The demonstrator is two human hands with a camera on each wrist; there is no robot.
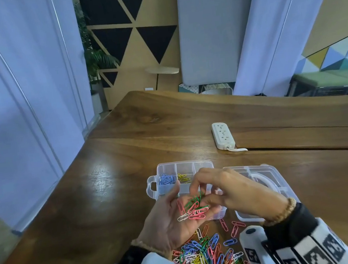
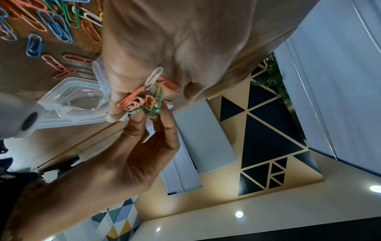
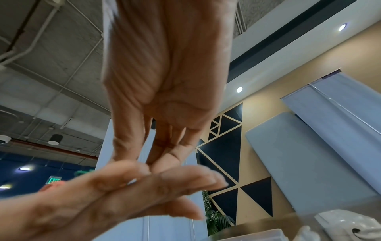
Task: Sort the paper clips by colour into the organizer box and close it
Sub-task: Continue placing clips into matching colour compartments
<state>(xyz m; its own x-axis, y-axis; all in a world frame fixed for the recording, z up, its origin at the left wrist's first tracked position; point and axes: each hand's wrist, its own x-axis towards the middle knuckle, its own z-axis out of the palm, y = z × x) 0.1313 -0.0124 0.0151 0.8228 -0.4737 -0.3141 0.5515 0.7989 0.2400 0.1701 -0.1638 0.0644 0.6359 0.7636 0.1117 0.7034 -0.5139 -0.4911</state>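
My left hand (image 1: 169, 217) lies palm up over the near end of the clear organizer box (image 1: 169, 168). It carries a small bunch of pink, green and white paper clips (image 1: 192, 208) on relaxed fingers. My right hand (image 1: 200, 197) reaches down from the right and pinches the green clips (image 2: 153, 110) in that bunch between thumb and fingertips. The box stands open with its lid (image 1: 264, 177) folded out to the right. Blue clips (image 1: 166, 178) fill its far left compartment and yellow clips (image 1: 184, 177) lie in the one beside it. My hands hide the near compartments.
A loose pile of mixed-colour clips (image 1: 206, 257) lies on the wooden table (image 1: 88, 199) just before me, between my wrists. A few pink clips (image 1: 233, 227) lie near the lid. A white power strip (image 1: 223, 135) sits farther back on the right.
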